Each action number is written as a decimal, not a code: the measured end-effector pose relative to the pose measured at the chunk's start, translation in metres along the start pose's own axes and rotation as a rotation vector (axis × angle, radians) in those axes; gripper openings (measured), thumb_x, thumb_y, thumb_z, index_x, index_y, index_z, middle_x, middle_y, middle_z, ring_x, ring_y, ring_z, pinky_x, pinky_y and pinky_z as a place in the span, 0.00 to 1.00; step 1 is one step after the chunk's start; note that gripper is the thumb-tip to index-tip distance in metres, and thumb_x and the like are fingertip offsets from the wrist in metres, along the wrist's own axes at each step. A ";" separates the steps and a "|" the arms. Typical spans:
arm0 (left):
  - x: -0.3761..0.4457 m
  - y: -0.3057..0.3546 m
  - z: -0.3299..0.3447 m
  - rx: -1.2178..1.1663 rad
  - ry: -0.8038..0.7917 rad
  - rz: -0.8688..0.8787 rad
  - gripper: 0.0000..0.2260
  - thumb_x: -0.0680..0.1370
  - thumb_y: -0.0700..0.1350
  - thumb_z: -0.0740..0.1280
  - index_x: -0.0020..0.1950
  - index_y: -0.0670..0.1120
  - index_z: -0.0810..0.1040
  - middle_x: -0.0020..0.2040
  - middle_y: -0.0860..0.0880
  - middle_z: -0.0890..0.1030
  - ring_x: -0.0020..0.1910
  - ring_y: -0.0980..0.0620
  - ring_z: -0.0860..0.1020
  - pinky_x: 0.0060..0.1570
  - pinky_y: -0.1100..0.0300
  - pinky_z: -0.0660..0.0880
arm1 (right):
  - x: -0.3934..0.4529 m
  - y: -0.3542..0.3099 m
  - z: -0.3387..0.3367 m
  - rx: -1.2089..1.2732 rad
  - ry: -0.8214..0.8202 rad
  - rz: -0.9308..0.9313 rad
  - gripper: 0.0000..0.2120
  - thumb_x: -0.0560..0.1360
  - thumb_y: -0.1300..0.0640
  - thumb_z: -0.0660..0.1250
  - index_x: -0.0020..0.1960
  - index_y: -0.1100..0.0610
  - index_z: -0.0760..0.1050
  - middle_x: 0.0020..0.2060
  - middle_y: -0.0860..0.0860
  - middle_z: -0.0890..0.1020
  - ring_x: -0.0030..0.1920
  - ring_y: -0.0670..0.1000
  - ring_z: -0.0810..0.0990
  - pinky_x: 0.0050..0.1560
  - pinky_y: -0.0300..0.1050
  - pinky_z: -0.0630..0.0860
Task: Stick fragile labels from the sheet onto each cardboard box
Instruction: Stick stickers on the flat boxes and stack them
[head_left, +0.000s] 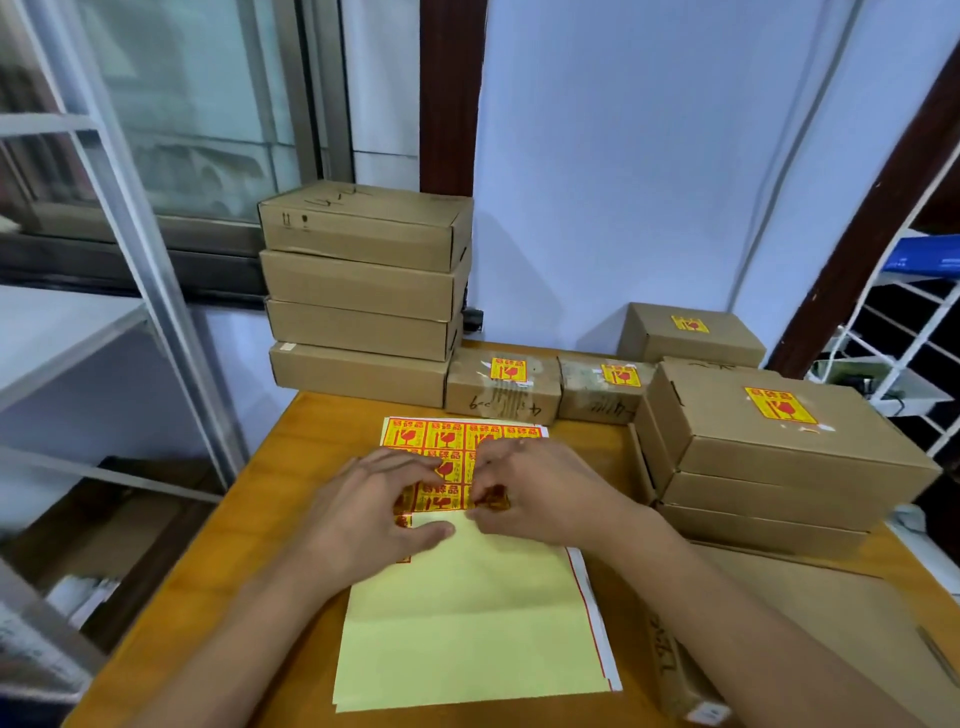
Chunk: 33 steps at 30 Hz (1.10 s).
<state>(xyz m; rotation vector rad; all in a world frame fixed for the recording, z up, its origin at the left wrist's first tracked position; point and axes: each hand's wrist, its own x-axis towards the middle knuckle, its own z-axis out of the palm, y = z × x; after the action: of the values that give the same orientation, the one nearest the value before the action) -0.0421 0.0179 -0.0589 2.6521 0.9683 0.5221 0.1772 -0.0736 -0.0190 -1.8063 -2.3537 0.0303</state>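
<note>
right fingers (480, 506) pinch label (493, 498) on sheet (467, 613); left hand (374, 512) flat, pressing sheet.

Both hands cover middle labels of the sheet (467, 613); handwriting on boxes unreadable.

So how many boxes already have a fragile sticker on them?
4 show one: the small taped box behind the sheet, the taped box right of it, the far box by the wall, and the top of the right stack. Lower boxes' tops are hidden.
</note>
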 end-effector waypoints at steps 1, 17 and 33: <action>-0.001 0.000 0.000 -0.008 0.005 -0.003 0.27 0.70 0.72 0.67 0.66 0.62 0.77 0.69 0.68 0.72 0.71 0.65 0.65 0.71 0.55 0.66 | 0.000 -0.001 0.000 0.002 0.011 -0.008 0.12 0.79 0.40 0.65 0.52 0.44 0.84 0.52 0.40 0.81 0.49 0.44 0.78 0.45 0.45 0.76; -0.005 0.007 -0.006 -0.019 -0.054 -0.018 0.31 0.69 0.72 0.69 0.70 0.64 0.70 0.66 0.73 0.62 0.66 0.71 0.57 0.72 0.57 0.62 | -0.006 0.003 -0.005 0.295 0.056 0.184 0.14 0.74 0.35 0.73 0.47 0.46 0.82 0.45 0.39 0.79 0.47 0.40 0.77 0.47 0.45 0.78; -0.006 0.004 -0.005 -0.029 -0.053 0.074 0.27 0.70 0.75 0.61 0.65 0.65 0.73 0.69 0.72 0.67 0.71 0.67 0.63 0.69 0.58 0.66 | -0.010 0.015 -0.012 0.590 0.657 0.383 0.06 0.78 0.58 0.72 0.42 0.54 0.80 0.35 0.46 0.82 0.36 0.49 0.80 0.39 0.52 0.81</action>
<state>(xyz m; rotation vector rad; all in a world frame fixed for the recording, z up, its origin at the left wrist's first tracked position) -0.0463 0.0110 -0.0540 2.6702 0.8446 0.4757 0.1957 -0.0805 -0.0107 -1.6021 -1.3525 0.1397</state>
